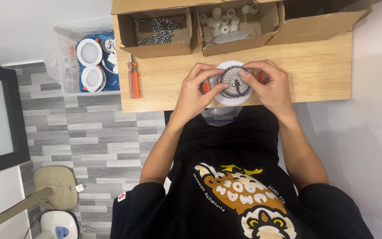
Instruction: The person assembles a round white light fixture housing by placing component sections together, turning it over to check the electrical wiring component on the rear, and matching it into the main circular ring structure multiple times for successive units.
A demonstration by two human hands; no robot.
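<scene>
A round recessed light fitting (234, 82), finned metal back facing up inside a white rim, is sitting near the front edge of the wooden table (319, 71), and both hands are closing on it: the left hand (198, 86) is pinching its left side by an orange spring clip, the right hand (267, 82) is gripping the right side with a fingertip pressing near the centre. The clip could snap back on a finger if the pinch is slipping, and the fitting could slide off the near edge. Behind, a cardboard box of screws (158, 27) and a box of white plastic parts (231, 24) are lying open; a knock could be spilling them. An orange-handled screwdriver (132, 79) is lying to the left.
</scene>
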